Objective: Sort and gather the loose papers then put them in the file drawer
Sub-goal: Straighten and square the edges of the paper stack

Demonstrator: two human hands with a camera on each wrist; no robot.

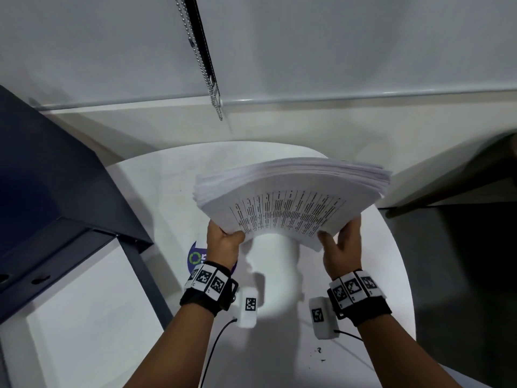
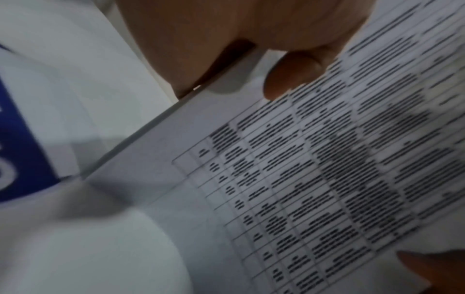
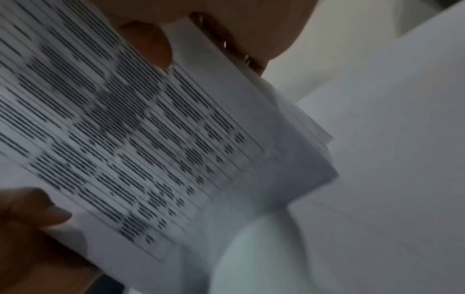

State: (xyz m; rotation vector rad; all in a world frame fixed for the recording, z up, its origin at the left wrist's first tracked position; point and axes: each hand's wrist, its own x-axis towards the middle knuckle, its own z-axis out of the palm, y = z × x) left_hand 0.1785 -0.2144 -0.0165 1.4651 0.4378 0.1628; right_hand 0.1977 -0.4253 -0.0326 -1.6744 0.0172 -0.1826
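Note:
A thick stack of white papers (image 1: 291,197) with a printed table on top is lifted above the round white table (image 1: 156,191). My left hand (image 1: 223,236) grips its near left corner, thumb on top. My right hand (image 1: 340,239) grips the near right corner the same way. The stack arches upward between them and its far edges fan out unevenly. In the left wrist view my thumb (image 2: 294,73) presses on the printed sheet (image 2: 327,169). In the right wrist view the thumb (image 3: 151,43) lies on the sheet (image 3: 151,139), with lower sheets sticking out at the right.
A dark blue file cabinet (image 1: 56,169) stands at the left with an open drawer (image 1: 78,303) showing a white inside. A round blue sticker (image 1: 195,257) lies on the table under my left wrist. A bead chain (image 1: 207,68) hangs from the blind. A dark edge (image 1: 461,186) is at the right.

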